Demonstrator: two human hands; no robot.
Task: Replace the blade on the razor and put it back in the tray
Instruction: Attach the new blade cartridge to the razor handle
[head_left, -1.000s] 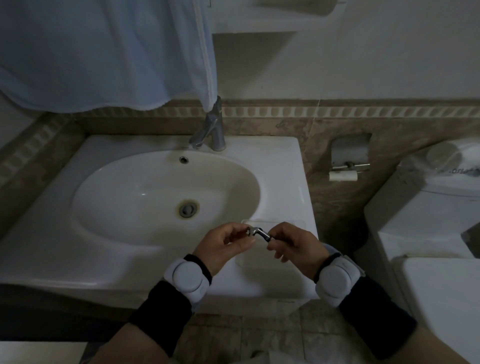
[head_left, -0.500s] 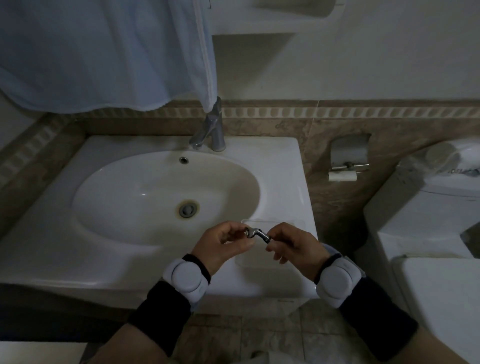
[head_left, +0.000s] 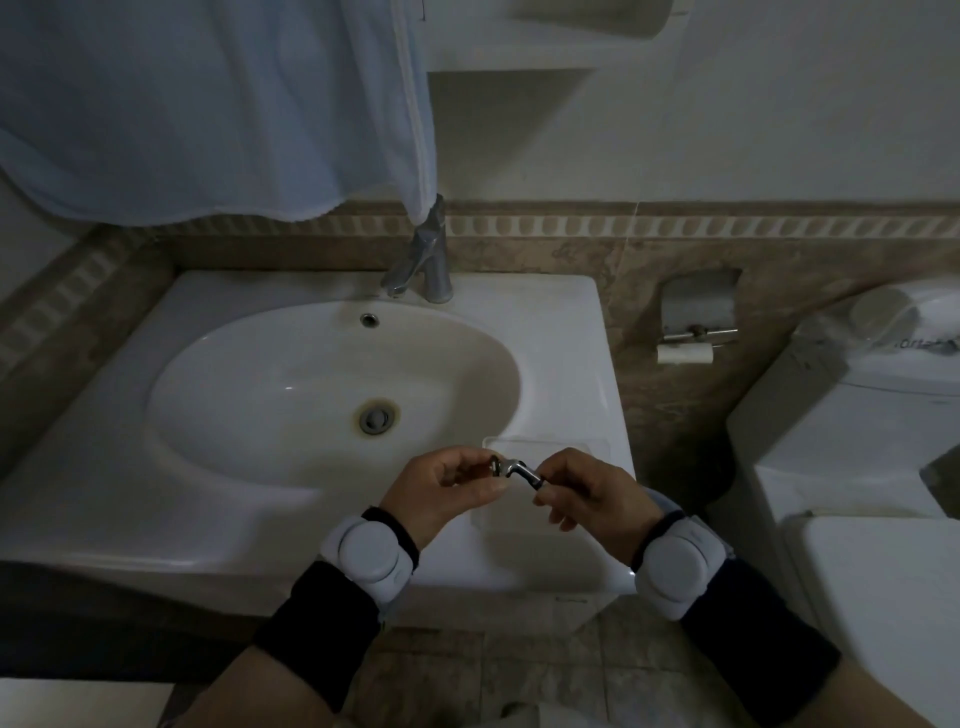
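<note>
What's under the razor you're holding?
A clear tray sits on the sink rim, below the razor. Only its far part shows. The left hand and right hand cover the near part, so anything lying there is hidden.

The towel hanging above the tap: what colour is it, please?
Pale blue cloth towel, head view.

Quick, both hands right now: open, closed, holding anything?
Left hand: closed, fingertips pinching the head end of the razor.
Right hand: closed, holding the razor's handle.
</note>
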